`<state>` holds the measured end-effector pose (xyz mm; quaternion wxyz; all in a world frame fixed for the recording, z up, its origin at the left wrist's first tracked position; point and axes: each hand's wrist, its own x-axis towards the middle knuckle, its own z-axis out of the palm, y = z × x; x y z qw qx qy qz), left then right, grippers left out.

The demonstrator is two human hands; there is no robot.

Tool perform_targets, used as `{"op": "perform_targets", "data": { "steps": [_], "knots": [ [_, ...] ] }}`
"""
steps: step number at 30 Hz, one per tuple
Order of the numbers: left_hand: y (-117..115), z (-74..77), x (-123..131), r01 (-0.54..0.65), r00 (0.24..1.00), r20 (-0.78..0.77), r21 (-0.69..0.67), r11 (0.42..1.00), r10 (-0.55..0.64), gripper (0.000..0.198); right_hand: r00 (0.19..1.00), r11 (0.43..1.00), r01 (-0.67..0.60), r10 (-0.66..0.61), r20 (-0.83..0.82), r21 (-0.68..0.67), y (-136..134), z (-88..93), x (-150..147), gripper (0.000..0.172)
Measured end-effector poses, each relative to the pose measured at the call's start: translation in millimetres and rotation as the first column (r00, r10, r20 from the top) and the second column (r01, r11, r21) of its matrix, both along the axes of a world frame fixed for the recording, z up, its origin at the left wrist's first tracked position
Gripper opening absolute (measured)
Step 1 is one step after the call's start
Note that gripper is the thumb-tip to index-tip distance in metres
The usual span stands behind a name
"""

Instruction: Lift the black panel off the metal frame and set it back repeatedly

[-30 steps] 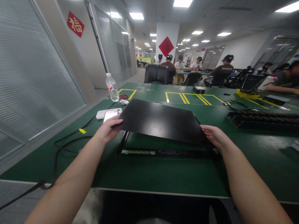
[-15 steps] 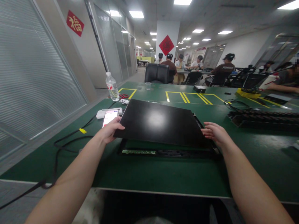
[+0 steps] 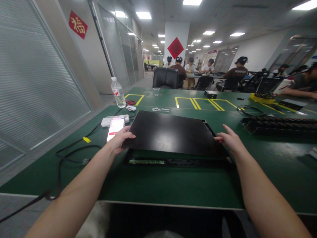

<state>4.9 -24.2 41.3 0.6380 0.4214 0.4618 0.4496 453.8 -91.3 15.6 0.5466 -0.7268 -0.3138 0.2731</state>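
A flat, glossy black screen panel [image 3: 168,134] lies tilted over a thin black frame [image 3: 193,163], its left side raised above the frame. My left hand [image 3: 121,140] is closed on the panel's left edge, thumb on top and fingers underneath. At the right edge, my right hand [image 3: 230,140] has its fingers apart, one pointing up and others touching near the panel and frame; it does not wrap round anything. A green circuit strip [image 3: 146,162] shows in the frame's near side. Much of the frame is hidden under the panel.
Beside my left hand lie a lit phone [image 3: 115,129] and a white power strip [image 3: 105,122], with a black cable [image 3: 71,148]. Behind stand a water bottle [image 3: 118,94] and red scissors [image 3: 130,102]. Long dark parts [image 3: 274,127] lie to the right. Several people sit farther back.
The panel has come down a little toward the frame, uncovering small light-coloured pieces behind it. My right hand's fingers have spread, one now pointing upward. My left hand keeps its hold.
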Motion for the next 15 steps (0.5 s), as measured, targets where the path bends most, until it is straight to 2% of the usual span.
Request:
{"op": "perform_targets", "data": {
  "steps": [4,6,8,13,15],
  "knots": [
    [-0.1,-3.2,1.7,-0.016,1.0,-0.013,0.022,1.0,0.016,0.087,0.998,1.0,0.011,-0.012,0.062,0.02,2.1,-6.3,4.0,0.086],
    [-0.2,-4.2,1.9,-0.044,0.999,-0.031,0.013,0.999,0.045,0.097,0.997,1.0,0.007,-0.008,0.077,0.016,2.9,-9.0,5.4,0.086],
    [-0.6,-4.3,2.3,-0.05,0.998,-0.029,0.004,0.999,0.05,0.097,0.996,1.0,0.005,-0.006,0.086,0.011,3.4,-10.8,6.1,0.085],
    [-2.4,-1.6,3.0,0.068,0.998,-0.002,0.015,0.998,-0.068,0.078,0.993,0.999,0.01,-0.006,0.122,-0.035,4.0,-10.3,3.7,0.079],
    [-2.7,-0.8,3.1,0.061,0.998,-0.004,0.015,0.998,-0.061,0.076,0.99,0.999,0.023,-0.016,0.143,-0.049,4.4,-9.7,2.9,0.074]
  ]
}}
